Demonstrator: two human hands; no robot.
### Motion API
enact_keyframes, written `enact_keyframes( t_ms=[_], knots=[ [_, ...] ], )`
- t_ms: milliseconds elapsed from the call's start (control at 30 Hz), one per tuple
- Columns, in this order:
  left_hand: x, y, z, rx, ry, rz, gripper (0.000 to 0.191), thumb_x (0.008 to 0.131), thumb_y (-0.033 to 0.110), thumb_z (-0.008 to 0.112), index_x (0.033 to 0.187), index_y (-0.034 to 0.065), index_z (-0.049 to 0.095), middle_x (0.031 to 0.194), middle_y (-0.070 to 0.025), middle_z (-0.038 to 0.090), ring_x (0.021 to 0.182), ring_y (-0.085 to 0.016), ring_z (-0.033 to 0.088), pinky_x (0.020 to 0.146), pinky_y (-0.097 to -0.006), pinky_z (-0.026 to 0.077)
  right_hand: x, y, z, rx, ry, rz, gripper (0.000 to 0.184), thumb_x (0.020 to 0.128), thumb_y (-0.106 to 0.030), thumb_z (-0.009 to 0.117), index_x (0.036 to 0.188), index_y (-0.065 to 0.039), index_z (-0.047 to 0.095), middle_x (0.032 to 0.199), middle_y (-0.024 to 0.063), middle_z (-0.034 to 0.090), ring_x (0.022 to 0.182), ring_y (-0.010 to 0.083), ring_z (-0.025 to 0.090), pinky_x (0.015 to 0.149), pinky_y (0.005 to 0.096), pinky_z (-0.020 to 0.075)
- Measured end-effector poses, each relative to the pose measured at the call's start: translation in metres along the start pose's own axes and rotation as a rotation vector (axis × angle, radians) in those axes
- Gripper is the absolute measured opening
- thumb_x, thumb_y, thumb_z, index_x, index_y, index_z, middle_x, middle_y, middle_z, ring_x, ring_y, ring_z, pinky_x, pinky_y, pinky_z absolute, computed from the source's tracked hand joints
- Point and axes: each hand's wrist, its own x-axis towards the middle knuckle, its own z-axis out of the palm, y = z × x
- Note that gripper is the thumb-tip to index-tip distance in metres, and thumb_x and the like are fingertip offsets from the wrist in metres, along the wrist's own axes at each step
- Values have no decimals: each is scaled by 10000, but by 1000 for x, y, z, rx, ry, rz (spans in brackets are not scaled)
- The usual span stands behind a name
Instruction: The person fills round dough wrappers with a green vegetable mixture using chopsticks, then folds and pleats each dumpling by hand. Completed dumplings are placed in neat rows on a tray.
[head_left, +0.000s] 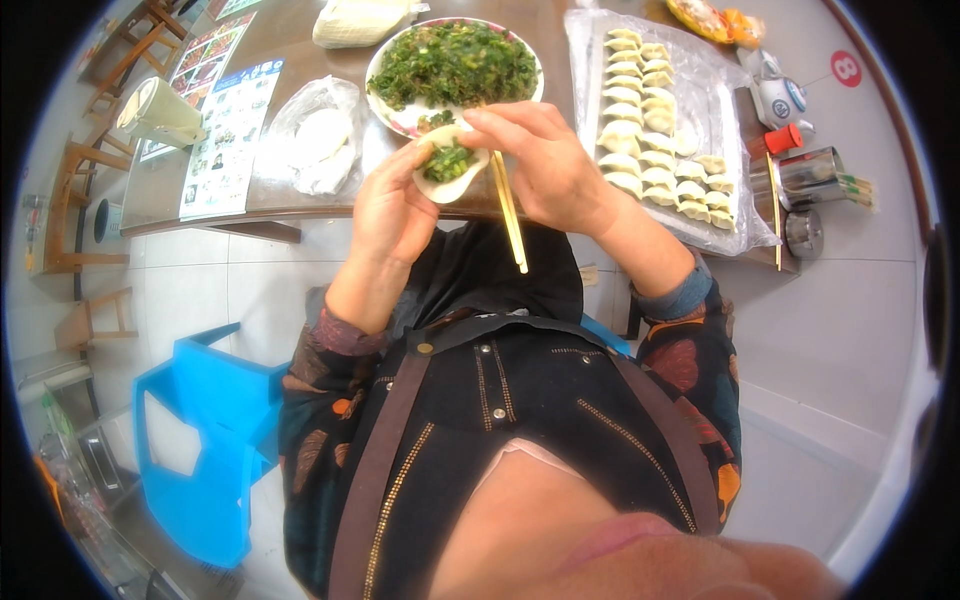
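A round dumpling wrapper (450, 191) with chopped green filling (448, 161) at its centre rests in my left hand (394, 206), thumb along its edge. My right hand (555, 169) grips a pair of chopsticks (508, 214), which point down towards my lap. The fingertips of that hand touch the wrapper's far right rim. Just beyond both hands stands a plate (405, 118) heaped with chopped greens (454, 64). Left of it, pale wrappers (322, 139) lie on a clear plastic bag (289, 124). Rows of folded dumplings (622, 105) sit on a plastic-covered tray (705, 90) at the right.
A wrapped white bundle (360, 22) lies at the back of the table. Printed sheets (232, 142) and a pale cup (161, 112) are at the left. A teapot (776, 94) and a metal chopstick holder (814, 176) stand past the tray. A blue plastic chair (202, 450) is beside me.
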Motion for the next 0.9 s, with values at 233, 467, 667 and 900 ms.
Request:
enact_keyframes(
  t_ms=[233,467,667,900],
  knots=[
    [1,4,0,-3,43,26,333,964,83,464,1233,-107,510,1237,-175,584,1152,-263,574,1010,-397,465,-3,-4,-7,210,33,205,610,699,127,461,1294,-1,490,989,120,683,928,257,615,848,346,476],
    [1,4,2,69,22,45,383,970,139,457,1271,-98,477,1266,-180,567,1185,-270,544,1046,-399,410,-2,6,-15,1244,31,886,593,744,101,424,1334,51,436,1015,185,668,897,196,641,798,289,514],
    [1,3,3,73,-16,33,389,970,140,462,1276,-99,479,1261,-174,574,1186,-262,546,1048,-395,410,-5,12,-10,1348,21,996,526,797,69,469,1322,61,445,1053,215,656,891,205,647,774,277,529],
    [-1,6,10,80,8,79,340,973,86,471,1264,-84,510,1245,-162,583,1155,-238,568,1009,-371,459,-2,-2,-9,461,-2,333,394,787,65,575,1166,-41,582,1036,132,625,912,245,636,775,305,525]
  ],
)
